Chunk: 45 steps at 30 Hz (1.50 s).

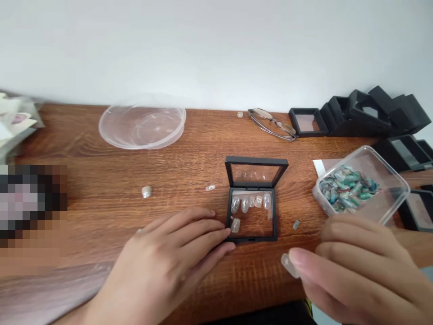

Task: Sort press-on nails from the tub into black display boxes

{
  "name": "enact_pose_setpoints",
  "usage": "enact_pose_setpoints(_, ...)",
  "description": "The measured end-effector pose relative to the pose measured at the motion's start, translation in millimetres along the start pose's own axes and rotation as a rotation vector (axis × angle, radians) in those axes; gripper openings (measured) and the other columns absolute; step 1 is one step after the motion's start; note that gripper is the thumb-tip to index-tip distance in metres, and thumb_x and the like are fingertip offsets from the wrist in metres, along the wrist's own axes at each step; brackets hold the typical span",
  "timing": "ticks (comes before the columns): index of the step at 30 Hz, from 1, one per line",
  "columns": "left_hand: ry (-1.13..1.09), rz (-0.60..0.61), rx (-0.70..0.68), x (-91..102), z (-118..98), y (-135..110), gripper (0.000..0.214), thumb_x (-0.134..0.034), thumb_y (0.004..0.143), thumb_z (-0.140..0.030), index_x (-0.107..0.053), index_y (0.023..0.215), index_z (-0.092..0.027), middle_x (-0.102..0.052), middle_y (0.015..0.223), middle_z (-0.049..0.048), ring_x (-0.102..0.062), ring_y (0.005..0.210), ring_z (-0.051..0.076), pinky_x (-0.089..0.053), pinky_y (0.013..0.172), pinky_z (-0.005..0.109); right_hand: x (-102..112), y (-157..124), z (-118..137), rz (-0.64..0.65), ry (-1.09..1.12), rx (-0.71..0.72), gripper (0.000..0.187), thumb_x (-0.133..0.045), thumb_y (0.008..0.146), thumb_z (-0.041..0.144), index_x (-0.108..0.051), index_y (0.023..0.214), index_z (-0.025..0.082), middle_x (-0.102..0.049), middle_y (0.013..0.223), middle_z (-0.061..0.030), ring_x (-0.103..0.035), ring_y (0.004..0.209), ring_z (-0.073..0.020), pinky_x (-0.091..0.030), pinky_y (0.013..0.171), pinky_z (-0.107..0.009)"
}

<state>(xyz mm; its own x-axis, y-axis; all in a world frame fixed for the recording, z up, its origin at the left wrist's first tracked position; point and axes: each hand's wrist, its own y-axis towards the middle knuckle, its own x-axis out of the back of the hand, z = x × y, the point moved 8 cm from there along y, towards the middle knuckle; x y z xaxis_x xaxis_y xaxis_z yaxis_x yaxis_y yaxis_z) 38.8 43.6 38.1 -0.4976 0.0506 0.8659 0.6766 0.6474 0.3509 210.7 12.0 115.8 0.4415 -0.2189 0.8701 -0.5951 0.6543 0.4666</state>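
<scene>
A small black display case lies open on the table, its clear-windowed lid tilted up at the back. Inside, several translucent press-on nails stand in a row along the top, and another nail is at the lower left. My left hand rests with fingers stretched out, fingertips touching the case's left front corner. Between thumb and fingers of my right hand, a clear press-on nail is pinched, to the right of and nearer me than the case.
At right stands a clear plastic tub holding many green-blue nails. Behind are eyeglasses and stacked black cases. A round clear bowl sits back left. Loose nails lie about. A blurred-out object is far left.
</scene>
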Motion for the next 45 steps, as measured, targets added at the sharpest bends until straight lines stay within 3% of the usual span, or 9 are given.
enact_pose_setpoints(3, 0.0, -0.018, -0.034, 3.9, -4, 6, 0.03, -0.047, 0.105, -0.03, -0.074, 0.093, -0.025, -0.077, 0.092, -0.0045, -0.07, 0.09, 0.021, -0.055, 0.074, 0.035, -21, 0, 9, 0.004, 0.056, 0.097, 0.013, -0.064, 0.091, 0.012, -0.07, 0.103, 0.013, -0.064, 0.057, 0.0059, -0.05, 0.049, -0.01, -0.046, 0.047, -0.031)
enact_pose_setpoints(6, -0.028, -0.02, -0.054, 6.1, -5, 9, 0.031, -0.046, 0.105, -0.029, -0.074, 0.092, -0.022, -0.077, 0.091, -0.0026, -0.069, 0.087, 0.02, -0.056, 0.074, 0.034, -39, -2, 10, -0.089, -0.015, 0.093, 0.014, -0.066, 0.087, 0.013, -0.07, 0.1, 0.012, -0.059, 0.054, 0.0067, -0.047, 0.049, -0.0118, -0.04, 0.045, -0.032)
enact_pose_setpoints(9, -0.058, -0.023, -0.052, 6.2, -6, 9, 0.029, -0.047, 0.105, -0.029, -0.073, 0.092, -0.02, -0.076, 0.091, -0.0014, -0.069, 0.087, 0.02, -0.056, 0.075, 0.034, -55, 0, 11, -0.09, -0.081, 0.087, 0.01, -0.066, 0.086, 0.013, -0.071, 0.095, 0.012, -0.055, 0.052, 0.0064, -0.045, 0.049, -0.0124, -0.035, 0.046, -0.032)
enact_pose_setpoints(18, -0.092, -0.021, -0.053, 0.7, -8, 6, 0.03, -0.047, 0.105, -0.027, -0.075, 0.095, -0.02, -0.076, 0.089, -0.0002, -0.066, 0.088, 0.02, -0.055, 0.076, 0.033, -77, 0, 8, -0.005, -0.157, 0.092, 0.011, -0.061, 0.092, 0.012, -0.072, 0.093, 0.011, -0.059, 0.057, 0.0041, -0.051, 0.054, -0.0115, -0.035, 0.051, -0.03)
enact_pose_setpoints(28, -0.089, -0.005, -0.038, 0.6, -9, 6, 0.031, -0.045, 0.106, -0.029, -0.073, 0.096, -0.022, -0.074, 0.091, -0.0014, -0.065, 0.09, 0.02, -0.052, 0.074, 0.032, -79, -11, 10, 0.06, -0.165, 0.117, 0.015, -0.059, 0.093, 0.012, -0.072, 0.098, 0.011, -0.059, 0.059, 0.0029, -0.05, 0.056, -0.0135, -0.033, 0.053, -0.032)
enact_pose_setpoints(32, 0.008, -0.012, -0.112, 2.8, -13, 7, 0.034, -0.038, 0.108, -0.03, -0.071, 0.111, -0.025, -0.074, 0.11, -0.002, -0.063, 0.108, 0.02, -0.049, 0.09, 0.033, -78, -10, 10, 0.064, -0.154, 0.1, 0.016, -0.056, 0.093, 0.011, -0.071, 0.095, 0.011, -0.059, 0.061, 0.0017, -0.05, 0.056, -0.0142, -0.035, 0.052, -0.033)
enact_pose_setpoints(36, 0.101, -0.016, -0.208, -3.4, -20, 4, 0.036, -0.035, 0.11, -0.031, -0.071, 0.112, -0.026, -0.071, 0.124, -0.0077, -0.056, 0.125, 0.016, -0.037, 0.107, 0.031, -78, -10, 11, 0.082, -0.135, 0.109, 0.02, -0.051, 0.094, 0.009, -0.071, 0.094, 0.01, -0.062, 0.063, 0.0002, -0.053, 0.056, -0.0155, -0.037, 0.052, -0.033)
enact_pose_setpoints(45, 0.224, -0.01, -0.225, -12.5, -22, -5, 0.036, -0.036, 0.11, -0.035, -0.07, 0.115, -0.027, -0.07, 0.125, -0.009, -0.057, 0.123, 0.016, -0.034, 0.108, 0.031, -79, -9, 11, 0.13, -0.07, 0.098, 0.029, -0.041, 0.097, 0.009, -0.07, 0.097, 0.013, -0.063, 0.065, -0.0008, -0.054, 0.056, -0.0155, -0.038, 0.051, -0.033)
